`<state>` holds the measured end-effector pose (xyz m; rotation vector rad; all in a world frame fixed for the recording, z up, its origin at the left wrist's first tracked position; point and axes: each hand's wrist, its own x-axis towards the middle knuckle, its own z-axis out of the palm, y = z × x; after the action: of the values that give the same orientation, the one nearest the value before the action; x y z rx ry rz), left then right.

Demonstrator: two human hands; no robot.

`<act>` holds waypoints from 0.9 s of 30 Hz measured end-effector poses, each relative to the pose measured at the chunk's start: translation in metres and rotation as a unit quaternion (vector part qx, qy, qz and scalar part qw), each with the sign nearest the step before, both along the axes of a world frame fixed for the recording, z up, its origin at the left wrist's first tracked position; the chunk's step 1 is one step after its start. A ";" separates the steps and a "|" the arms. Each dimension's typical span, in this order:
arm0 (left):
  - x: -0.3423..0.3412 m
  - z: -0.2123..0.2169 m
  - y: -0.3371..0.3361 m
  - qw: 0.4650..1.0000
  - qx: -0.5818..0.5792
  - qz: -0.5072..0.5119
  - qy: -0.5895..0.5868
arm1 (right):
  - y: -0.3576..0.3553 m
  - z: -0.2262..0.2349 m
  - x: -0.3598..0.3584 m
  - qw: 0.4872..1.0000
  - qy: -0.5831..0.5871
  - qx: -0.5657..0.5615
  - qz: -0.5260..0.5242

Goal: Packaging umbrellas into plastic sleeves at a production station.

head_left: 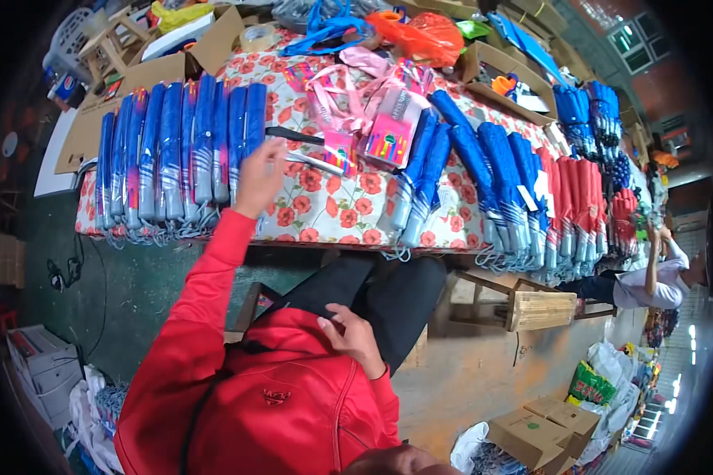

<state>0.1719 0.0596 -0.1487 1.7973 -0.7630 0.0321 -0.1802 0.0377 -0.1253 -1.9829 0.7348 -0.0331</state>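
Note:
My left hand (pixel 261 178) reaches over the table at the right end of a row of blue folded umbrellas (pixel 170 150). Its fingers point away from me, beside a slim black item (pixel 293 134) and a pale, narrow strip (pixel 315 163); no grip on either shows. My right hand (pixel 352 336) hovers above my lap with the fingers loosely apart and nothing visible in them. Two more blue umbrellas (pixel 424 178) lie right of centre. Between them and my left hand sit pink printed packets (pixel 388 142) and pink straps (pixel 337 99).
More blue umbrellas (pixel 503 182) and red umbrellas (pixel 582 206) line the flowered tablecloth (pixel 317 210) to the right. Behind are an orange bag (pixel 424 38) and an open carton (pixel 507 87). A wooden stool (pixel 539 309) and another person (pixel 653 277) are at right.

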 end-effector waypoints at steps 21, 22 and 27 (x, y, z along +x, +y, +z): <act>-0.049 0.008 -0.133 0.982 0.088 0.086 -0.143 | 0.004 0.003 -0.042 0.994 -0.051 0.050 -0.089; -0.046 0.000 -0.126 0.972 0.027 0.122 -0.200 | 0.004 0.001 -0.041 0.993 -0.054 0.049 -0.088; -0.048 -0.031 -0.108 0.971 0.009 0.174 -0.162 | 0.003 0.000 -0.038 0.995 -0.049 0.041 -0.074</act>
<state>0.1236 -0.0485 -0.1793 1.9489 -0.6653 0.5641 -0.2182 0.0408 -0.1256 -1.8321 0.8039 -0.1840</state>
